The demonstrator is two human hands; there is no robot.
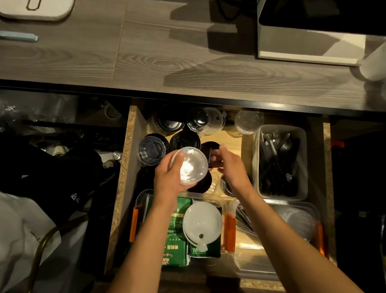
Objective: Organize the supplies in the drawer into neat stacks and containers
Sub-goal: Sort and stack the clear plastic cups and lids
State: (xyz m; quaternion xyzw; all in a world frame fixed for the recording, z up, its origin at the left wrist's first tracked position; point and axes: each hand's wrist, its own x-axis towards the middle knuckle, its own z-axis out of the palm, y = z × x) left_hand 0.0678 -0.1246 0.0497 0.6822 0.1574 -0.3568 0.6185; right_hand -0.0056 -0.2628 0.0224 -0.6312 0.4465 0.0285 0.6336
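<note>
The open drawer (128,170) holds stacks of black lids (183,140) and clear dome lids (198,122). My left hand (167,179) grips a stack of clear dome lids (192,165) above the drawer's middle. My right hand (232,166) is just right of it, its fingers pinching a small dark piece (211,155) over a black lid (209,146). Another clear lid stack (151,150) stands to the left, and a single clear lid (248,121) lies at the back right.
A white bin of dark cutlery (304,160) fills the drawer's right side. Near me sit a clear box with green packets (178,229), a white lid (202,222) on it, and a clear container (287,226). The wood countertop (156,56) carries a grey box (295,41).
</note>
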